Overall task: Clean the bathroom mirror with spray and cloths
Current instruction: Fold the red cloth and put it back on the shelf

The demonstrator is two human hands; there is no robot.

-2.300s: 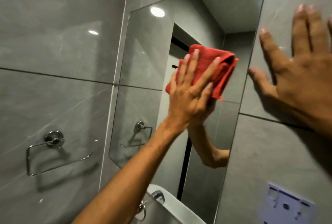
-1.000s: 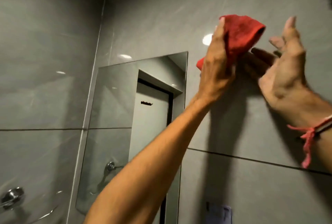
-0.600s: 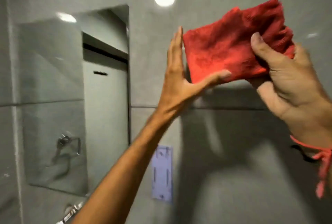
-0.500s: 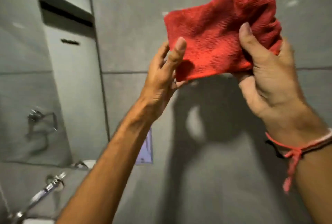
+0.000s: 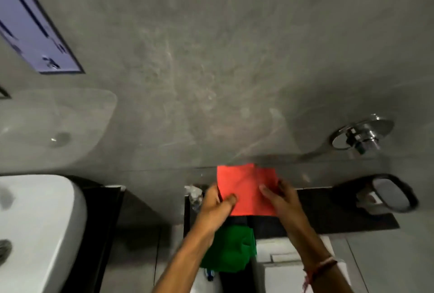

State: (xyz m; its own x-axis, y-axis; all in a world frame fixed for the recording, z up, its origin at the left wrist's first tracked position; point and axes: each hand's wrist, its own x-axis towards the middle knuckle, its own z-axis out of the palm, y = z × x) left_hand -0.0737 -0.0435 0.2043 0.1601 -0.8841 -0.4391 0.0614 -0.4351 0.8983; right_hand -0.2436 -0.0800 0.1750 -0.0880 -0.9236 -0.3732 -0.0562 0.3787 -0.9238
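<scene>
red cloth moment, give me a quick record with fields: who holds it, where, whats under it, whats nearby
view: head camera, looking down along a grey tiled wall
red cloth: held flat between both hands, near the wall
left hand: grips the cloth's lower left edge
right hand: grips the cloth's right side; a red thread band is on that wrist
below the cloth: green cloth lying on a dark ledge
left side: white sink
right side: chrome wall fitting
mirror: not in view
spray bottle: cannot tell

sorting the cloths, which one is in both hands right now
The red cloth, pinched by the left hand and right hand; the green cloth lies below, unheld.
</scene>
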